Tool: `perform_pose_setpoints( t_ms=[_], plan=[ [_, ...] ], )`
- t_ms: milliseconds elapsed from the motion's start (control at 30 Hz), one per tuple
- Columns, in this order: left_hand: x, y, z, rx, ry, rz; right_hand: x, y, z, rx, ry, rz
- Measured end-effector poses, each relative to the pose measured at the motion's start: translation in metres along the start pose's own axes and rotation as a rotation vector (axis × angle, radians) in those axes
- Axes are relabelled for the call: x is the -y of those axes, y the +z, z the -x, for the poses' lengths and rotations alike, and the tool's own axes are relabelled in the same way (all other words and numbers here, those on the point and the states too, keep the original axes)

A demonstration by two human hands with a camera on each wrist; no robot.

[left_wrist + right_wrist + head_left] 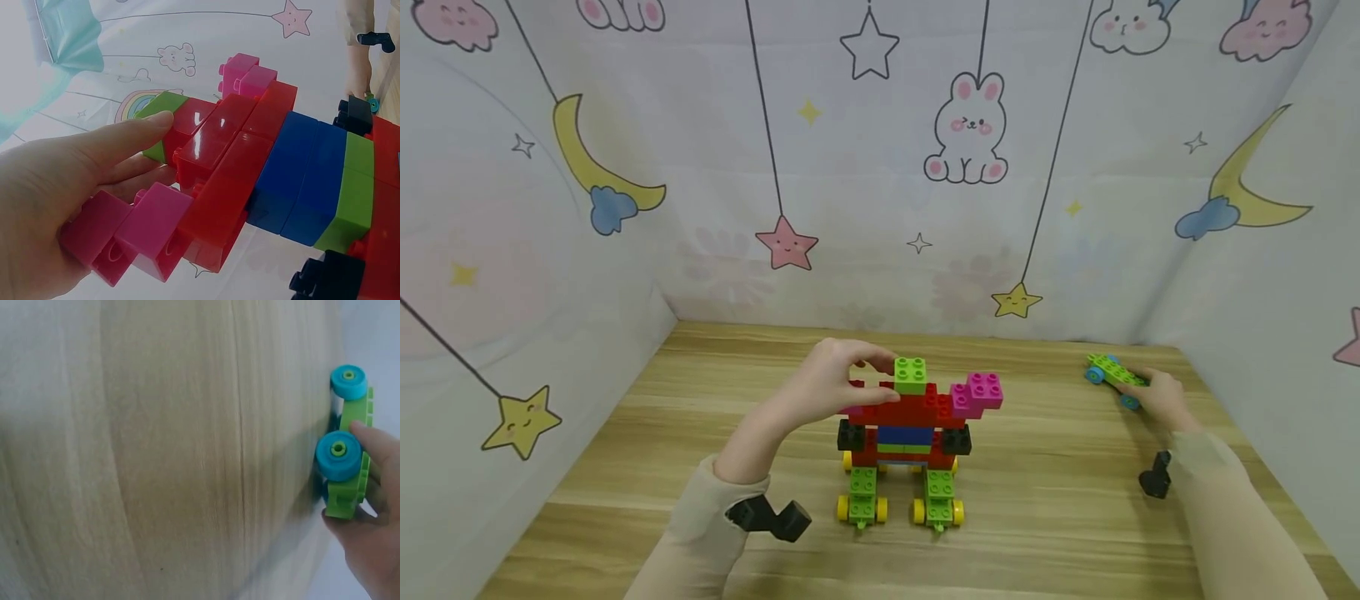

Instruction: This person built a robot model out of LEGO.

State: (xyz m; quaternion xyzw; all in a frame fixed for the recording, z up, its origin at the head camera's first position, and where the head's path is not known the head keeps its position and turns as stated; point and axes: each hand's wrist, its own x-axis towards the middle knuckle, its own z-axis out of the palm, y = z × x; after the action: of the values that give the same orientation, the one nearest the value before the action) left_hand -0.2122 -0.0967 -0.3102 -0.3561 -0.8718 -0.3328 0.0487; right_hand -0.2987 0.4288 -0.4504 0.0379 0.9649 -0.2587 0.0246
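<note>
A building-block figure point(904, 437) stands upright on the table, made of red, blue, black, green and pink bricks over green wheeled bases with yellow wheels. My left hand point(838, 382) grips its top part. In the left wrist view, the thumb point(140, 132) lies across the red brick beside the lime-green top brick point(156, 112), with fingers behind. A pink arm of bricks point(128, 234) passes close to that palm. At the far right, my right hand point(1161, 396) pinches a green toy car base point(1114, 372) with blue wheels. In the right wrist view, thumb and fingers sit around its green body point(353, 464).
The wooden table point(1037, 492) spreads around the figure and between the hands. A white cloth backdrop point(880, 167) printed with stars, moons and a rabbit closes the back and both sides. Black camera mounts point(767, 517) sit on the wrists.
</note>
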Motion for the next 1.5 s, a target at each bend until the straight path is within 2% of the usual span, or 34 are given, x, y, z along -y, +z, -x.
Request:
perform_pose_setpoints(
  t_ms=[167,300,567,767,1033,1233,1333,1500],
  plan=[
    [0.001,0.0,-0.002,0.008,0.001,0.011,0.004,-0.002,0.002,-0.017,-0.007,-0.03],
    [0.0,0.001,-0.003,0.013,-0.01,0.015,0.013,-0.005,0.005,-0.077,-0.046,-0.058],
    [-0.003,0.0,-0.002,0.012,-0.019,-0.01,0.052,-0.016,0.015,-0.117,-0.11,-0.126],
    [-0.003,-0.001,0.0,0.017,-0.029,-0.006,0.096,-0.029,0.032,-0.103,-0.143,-0.189],
    [-0.002,-0.003,0.002,0.012,-0.011,-0.013,0.17,-0.046,0.059,-0.024,-0.207,-0.289],
    [-0.001,-0.006,0.0,-0.014,0.03,-0.027,0.222,-0.053,0.083,0.032,-0.271,-0.374],
    [-0.003,-0.009,-0.001,-0.032,0.024,-0.011,0.245,-0.054,0.096,0.045,-0.313,-0.389],
    [-0.007,-0.014,-0.005,-0.109,0.02,0.009,0.276,-0.053,0.112,0.077,-0.392,-0.381]
  ],
)
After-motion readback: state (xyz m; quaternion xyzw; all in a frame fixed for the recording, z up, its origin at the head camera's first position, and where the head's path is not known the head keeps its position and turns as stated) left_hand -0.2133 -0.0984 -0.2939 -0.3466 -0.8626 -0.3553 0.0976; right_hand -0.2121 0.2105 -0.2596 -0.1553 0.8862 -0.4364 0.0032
